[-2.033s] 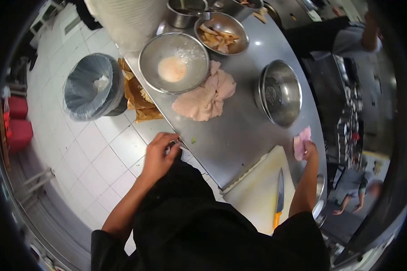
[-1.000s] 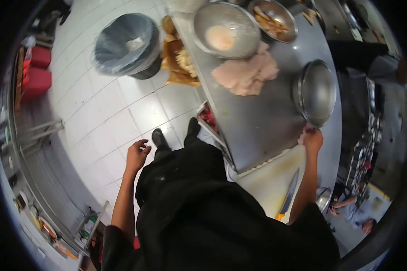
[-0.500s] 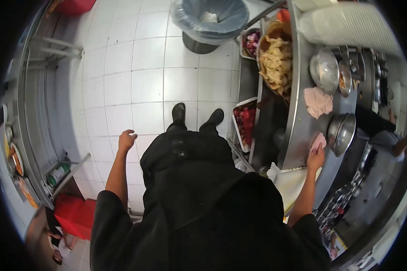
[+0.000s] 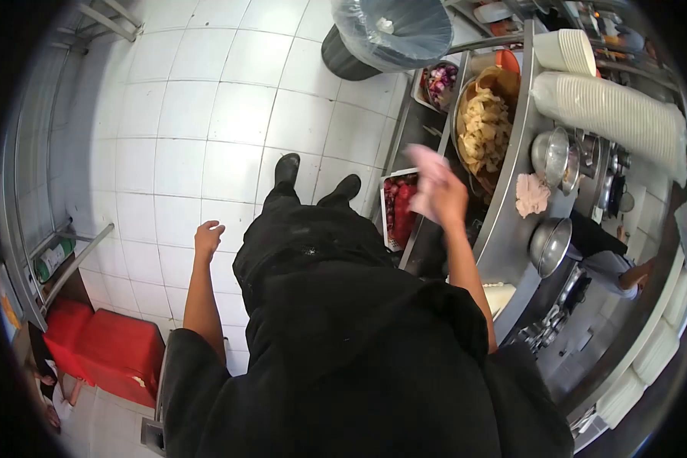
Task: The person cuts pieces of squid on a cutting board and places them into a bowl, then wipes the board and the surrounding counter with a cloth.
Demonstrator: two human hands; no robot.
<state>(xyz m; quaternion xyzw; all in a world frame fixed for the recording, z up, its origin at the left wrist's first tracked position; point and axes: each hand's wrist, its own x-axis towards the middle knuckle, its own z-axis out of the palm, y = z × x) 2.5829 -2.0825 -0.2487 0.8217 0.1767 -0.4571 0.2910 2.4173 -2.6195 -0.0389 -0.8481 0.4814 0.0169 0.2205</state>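
A pink cloth (image 4: 429, 174), smeared by motion, is gripped in my right hand (image 4: 449, 200). That hand is over the front of the steel counter, above a white tray of red food (image 4: 401, 210). My left hand (image 4: 208, 237) hangs over the floor tiles, fingers loosely bent and apart, with nothing in it. On the counter lies a second pink cloth (image 4: 532, 195), between a metal bowl (image 4: 549, 153) and another shiny metal bowl (image 4: 550, 246). A large bowl of chips (image 4: 484, 126) stands further along, near my right hand.
A lined trash bin (image 4: 351, 53) stands ahead on the tiled floor. Stacked white containers (image 4: 611, 118) lie along the steel counter (image 4: 504, 229). Red boxes (image 4: 120, 355) sit behind on the left, by a metal rack (image 4: 80, 263). Other people are partly visible at both edges.
My right hand has lifted the pink cloth off the counter and carried it left and forward. The left hand stays low and empty. The view has turned slightly.
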